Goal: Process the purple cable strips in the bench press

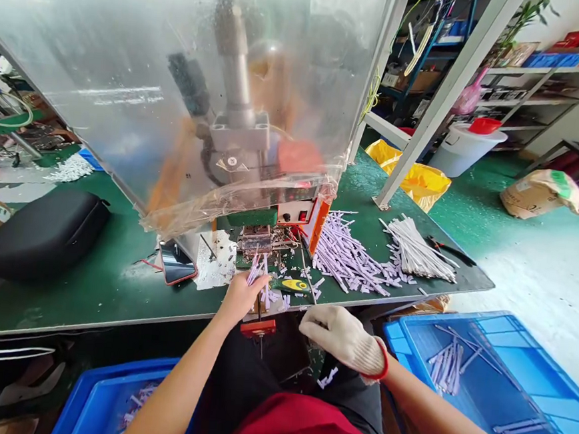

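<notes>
My left hand (240, 298) is bare and closed around a few short lavender strips (254, 268), which stick up between thumb and fingers. It is just in front of the machine's small metal fixture (257, 241). My right hand (340, 335) wears a white knit glove with a red cuff and is at the table's front edge, fingers curled. A thin metal rod (308, 272) slants from the machine down towards the glove; whether the fingers grip it I cannot tell. Between the hands lies a yellow-and-green handle (295, 285). A red bar (258, 328) is below the left hand.
A cloudy plastic shield (128, 97) hangs before the machine. Lavender strips (346, 255) and a bundle of whitish strips (417, 250) lie to the right, beside pliers (450, 250). A phone (179, 263) and black case (40, 234) are left. Blue bins (395, 332) flank my legs.
</notes>
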The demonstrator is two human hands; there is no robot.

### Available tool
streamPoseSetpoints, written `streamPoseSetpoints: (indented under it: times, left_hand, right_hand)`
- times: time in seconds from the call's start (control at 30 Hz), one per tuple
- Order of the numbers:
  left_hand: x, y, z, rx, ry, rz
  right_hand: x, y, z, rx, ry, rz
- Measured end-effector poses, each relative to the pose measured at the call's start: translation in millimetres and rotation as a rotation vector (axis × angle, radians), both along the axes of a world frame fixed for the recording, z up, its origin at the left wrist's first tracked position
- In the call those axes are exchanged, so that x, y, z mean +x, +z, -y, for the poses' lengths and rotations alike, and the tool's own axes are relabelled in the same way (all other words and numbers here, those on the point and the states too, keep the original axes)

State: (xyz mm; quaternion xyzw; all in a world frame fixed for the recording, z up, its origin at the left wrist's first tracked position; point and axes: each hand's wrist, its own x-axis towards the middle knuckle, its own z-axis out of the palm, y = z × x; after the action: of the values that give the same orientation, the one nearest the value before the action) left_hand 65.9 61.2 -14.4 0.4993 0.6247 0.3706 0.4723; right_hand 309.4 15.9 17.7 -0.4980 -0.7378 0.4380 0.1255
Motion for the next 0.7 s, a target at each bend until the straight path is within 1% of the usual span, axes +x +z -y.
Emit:
streamPoseSetpoints:
  times: [0.07,0.13,0.17,0.23,0.3,0.4,0.47,0.57,0.63,0.7]
  left_hand:
    - [-3,6.5,-2,-0.01,-0.005,0.016]
    - [-15,18.5,3,-0.015,-0.044,0.042]
    - [-23,25.8,9,-0.013,-0.089,0.047]
    - [-37,41.3,22,0.007,-0.222,0.025]
    - [-47,55.8,38,0.047,-0.361,-0.036]
    - [-52,71.8,59,0.076,-0.473,-0.114]
    - [-50,78.4,69,0.067,-0.497,-0.146]
    - [-47,85.3,85,0.084,-0.497,-0.184]
    - [-47,87.9,99,0.111,-0.508,-0.17]
    - [-52,86.2,118,0.101,-0.489,-0.109]
  right_hand:
    - [0,8.2,-4,0.059,-0.041,-0.036]
    - [1,18.3,-13,0.062,-0.078,-0.107]
    - [1,23.4,-18,0.052,-0.089,-0.148]
    - [-3,33.5,-29,0.007,-0.093,-0.248]
    - [-13,42.7,-37,-0.047,-0.032,-0.358]
    - [-33,53.0,-41,-0.105,0.124,-0.458]
    - [-45,56.8,-36,-0.117,0.171,-0.458]
    - [-57,59.7,-22,-0.155,0.163,-0.473]
    - [-58,61.5,-12,-0.202,0.145,-0.528]
    - [-51,63.5,-7,-0.208,0.078,-0.6]
